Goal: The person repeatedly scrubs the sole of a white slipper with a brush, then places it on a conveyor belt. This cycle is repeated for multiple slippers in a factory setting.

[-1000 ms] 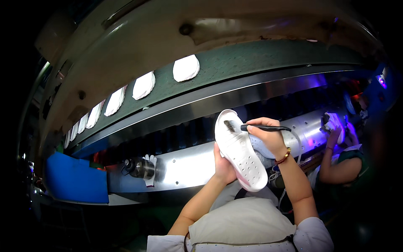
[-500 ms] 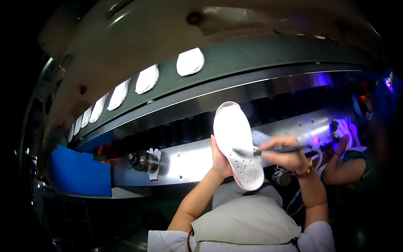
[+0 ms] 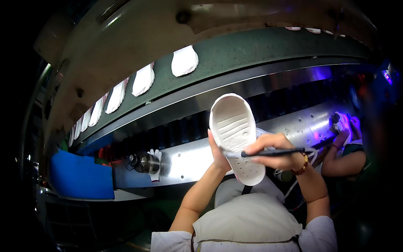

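White rubber shows first: a shoe point(image 3: 236, 136) is held sole-up at the centre of the frame, toe end toward the top, its tread bars and dots facing the camera. The left hand point(image 3: 218, 151) grips it from behind and along its left edge, fingers curled shut around the shoe. The right hand point(image 3: 273, 151) lies across the lower right of the sole, fingers pinched closed on a thin black pen point(image 3: 273, 153) that runs level, its tip touching the sole near the middle. A beaded bracelet point(image 3: 300, 164) circles the right wrist.

Behind the shoe, a shiny metal panel point(image 3: 189, 157) runs across the frame, with a small round motor point(image 3: 142, 162) fixed at centre left. Left of that sits a blue box point(image 3: 79, 178). Above, a dark green belt point(image 3: 260, 52) arcs across the upper frame, carrying a row of white soles point(image 3: 142, 79) from upper centre down to the left. At the right edge, another person's hand point(image 3: 345, 126) works under violet light.
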Tool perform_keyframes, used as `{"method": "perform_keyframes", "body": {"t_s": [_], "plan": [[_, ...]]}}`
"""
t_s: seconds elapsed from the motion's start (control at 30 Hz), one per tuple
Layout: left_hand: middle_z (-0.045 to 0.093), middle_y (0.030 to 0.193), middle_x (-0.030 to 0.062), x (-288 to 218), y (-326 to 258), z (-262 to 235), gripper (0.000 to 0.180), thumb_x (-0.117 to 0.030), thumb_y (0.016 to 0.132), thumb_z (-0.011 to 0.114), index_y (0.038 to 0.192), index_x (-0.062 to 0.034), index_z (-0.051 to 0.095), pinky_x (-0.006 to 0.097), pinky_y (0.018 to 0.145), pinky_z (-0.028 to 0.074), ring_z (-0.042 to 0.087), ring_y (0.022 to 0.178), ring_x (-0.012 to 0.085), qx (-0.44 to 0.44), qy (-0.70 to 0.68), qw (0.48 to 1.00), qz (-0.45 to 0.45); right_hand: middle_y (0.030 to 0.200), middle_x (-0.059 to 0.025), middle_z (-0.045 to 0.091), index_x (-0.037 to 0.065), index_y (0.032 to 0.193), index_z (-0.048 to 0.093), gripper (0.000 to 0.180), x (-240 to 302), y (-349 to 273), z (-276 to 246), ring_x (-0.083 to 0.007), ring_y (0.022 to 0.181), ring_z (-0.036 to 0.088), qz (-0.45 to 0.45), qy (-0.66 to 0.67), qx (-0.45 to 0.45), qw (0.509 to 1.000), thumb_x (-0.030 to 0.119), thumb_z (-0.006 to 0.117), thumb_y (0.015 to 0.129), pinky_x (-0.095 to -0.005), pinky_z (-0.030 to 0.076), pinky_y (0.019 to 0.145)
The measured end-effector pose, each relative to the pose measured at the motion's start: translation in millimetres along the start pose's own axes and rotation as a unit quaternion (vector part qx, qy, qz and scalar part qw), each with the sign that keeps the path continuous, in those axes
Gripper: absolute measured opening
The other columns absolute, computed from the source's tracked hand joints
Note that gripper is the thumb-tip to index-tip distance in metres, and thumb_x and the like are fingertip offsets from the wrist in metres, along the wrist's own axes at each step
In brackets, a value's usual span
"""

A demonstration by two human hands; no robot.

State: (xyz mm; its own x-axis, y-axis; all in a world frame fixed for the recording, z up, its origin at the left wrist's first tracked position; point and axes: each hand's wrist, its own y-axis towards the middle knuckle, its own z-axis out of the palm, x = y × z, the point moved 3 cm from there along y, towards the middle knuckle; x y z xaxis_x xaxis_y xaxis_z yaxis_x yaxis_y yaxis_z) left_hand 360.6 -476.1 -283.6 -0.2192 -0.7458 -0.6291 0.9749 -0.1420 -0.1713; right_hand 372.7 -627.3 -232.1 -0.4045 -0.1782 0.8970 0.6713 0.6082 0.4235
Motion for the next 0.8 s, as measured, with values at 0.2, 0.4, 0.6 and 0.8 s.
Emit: {"method": "perform_keyframes", "body": {"t_s": [0.2,0.4,0.6,0.8], "plan": [[0.049,0.108,0.0206,-8,17,-1,0.091,-0.075,0.070,0.011,0.126,-0.0062,0.029,0.043,0.075,0.046,0.054,0.090,0.0330,0.063,0.010,0.997,0.044,0.085,-0.0092,0.062,0.003,0.085,0.063,0.019,-14,-4,-18,-0.0152,0.074,0.059,0.038,0.025,-0.079,0.996,0.002,0.066,0.067,-0.0254,0.046,0.067],[0.052,0.099,0.0241,-23,21,15,0.092,-0.077,0.068,0.010,0.122,-0.0051,0.032,0.043,0.069,0.047,0.056,0.083,0.0340,0.141,-0.027,0.986,0.083,0.085,-0.0096,0.063,0.003,0.087,0.062,0.021,-5,-12,-15,-0.0170,0.079,0.059,-0.008,0.072,-0.014,0.997,0.001,0.066,0.067,-0.0258,0.045,0.071],[0.051,0.098,0.0258,-31,25,13,0.090,-0.076,0.069,0.016,0.122,-0.0054,0.032,0.042,0.067,0.047,0.056,0.080,0.0343,0.136,-0.038,0.981,0.132,0.088,-0.0096,0.063,0.002,0.086,0.063,0.021,-6,-19,-11,-0.0191,0.080,0.058,-0.030,0.023,0.016,0.999,0.000,0.067,0.065,-0.0275,0.044,0.073],[0.051,0.098,0.0241,-43,28,19,0.091,-0.077,0.068,0.014,0.121,-0.0062,0.034,0.040,0.065,0.048,0.057,0.078,0.0326,0.121,-0.024,0.980,0.153,0.086,-0.0089,0.062,0.002,0.086,0.063,0.021,-23,-24,-14,-0.0161,0.083,0.053,-0.005,0.022,-0.015,1.000,-0.001,0.065,0.065,-0.0266,0.041,0.076]]}}
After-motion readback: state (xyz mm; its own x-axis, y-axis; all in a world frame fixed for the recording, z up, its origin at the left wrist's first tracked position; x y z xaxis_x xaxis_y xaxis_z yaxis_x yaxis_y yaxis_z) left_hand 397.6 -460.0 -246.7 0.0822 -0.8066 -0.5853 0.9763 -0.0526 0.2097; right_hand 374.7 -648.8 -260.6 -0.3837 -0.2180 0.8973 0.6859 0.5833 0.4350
